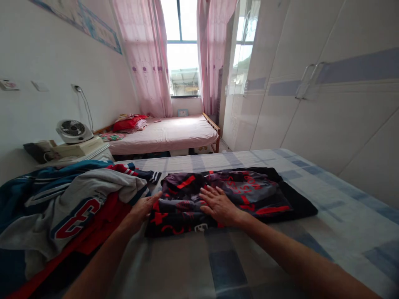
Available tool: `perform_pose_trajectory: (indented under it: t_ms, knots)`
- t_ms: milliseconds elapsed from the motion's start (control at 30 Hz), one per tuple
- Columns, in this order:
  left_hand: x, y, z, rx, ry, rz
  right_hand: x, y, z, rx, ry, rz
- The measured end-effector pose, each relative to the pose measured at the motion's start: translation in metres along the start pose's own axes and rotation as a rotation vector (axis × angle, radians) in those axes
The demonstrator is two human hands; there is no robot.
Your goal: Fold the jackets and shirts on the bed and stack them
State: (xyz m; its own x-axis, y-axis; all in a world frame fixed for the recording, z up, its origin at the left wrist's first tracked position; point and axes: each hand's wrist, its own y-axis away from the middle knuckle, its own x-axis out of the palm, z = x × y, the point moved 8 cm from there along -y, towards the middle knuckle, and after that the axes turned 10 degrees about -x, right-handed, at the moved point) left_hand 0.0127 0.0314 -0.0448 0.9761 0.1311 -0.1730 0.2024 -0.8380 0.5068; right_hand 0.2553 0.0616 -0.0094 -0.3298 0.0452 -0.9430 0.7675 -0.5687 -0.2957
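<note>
Where my remote view begins, nearest first: a pale cloth sheet with large blue checks (pixel 174 265), spread over a broad flat surface, which probably serves to give the clothes room to lie out.

Item: right hand (pixel 220 205), laid flat, fingers slightly parted, grasping nothing; the palm seems to be keeping the cloth smooth and level.

Item: left hand (pixel 141 211), fingers reaching to the garment's left edge, presumably to square or steady it. Whether the fingertips pinch cloth, I cannot tell.

Item: black-and-grey fabric garment with red lettering (pixel 240 189), lying flat in a long, layered shape beneath the right hand, at the middle of the sheet, crosswise to me.

Item: plain black cloth (pixel 301 203), showing at that garment's right end; a separate piece or the same one, I cannot tell.

Item: loose heap at left, comprising a grey garment with a red-and-navy numeral (pixel 104 187), bright red cloth (pixel 115 211) and a teal-blue garment (pixel 14 203); set aside, I judge, within the left hand's reach.

Farther: white fan with a round dark grille (pixel 73 131), raised on a cream box.

Farthest: wooden-framed bed with pink sheet (pixel 177 135), before long pink curtains (pixel 143 54).
</note>
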Motion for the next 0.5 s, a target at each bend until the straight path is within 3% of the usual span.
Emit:
perform_pose_trajectory:
  t_ms: [100, 233, 300, 367, 433, 500]
  knots:
    - [0.016, -0.008, 0.001, -0.132, 0.133, 0.180, 0.008, 0.004, 0.001, -0.012, -0.070, 0.046]
    - [0.021, -0.013, 0.001, -0.239, 0.199, 0.235, -0.041, 0.003, -0.019, 0.088, 0.043, -0.228]
    - [0.024, -0.013, 0.001, -0.272, 0.252, 0.268, -0.054, 0.006, -0.035, 0.177, 0.136, -0.319]
    - [0.027, -0.013, 0.002, -0.300, 0.288, 0.269, -0.043, 0.009, -0.048, 0.230, 0.174, -0.299]
    - [0.029, -0.012, 0.002, -0.315, 0.275, 0.240, -0.017, 0.010, -0.058, 0.231, 0.147, -0.184]
    - [0.026, -0.012, -0.004, -0.241, 0.193, 0.149, 0.008, 0.012, -0.063, 0.224, 0.090, -0.056]
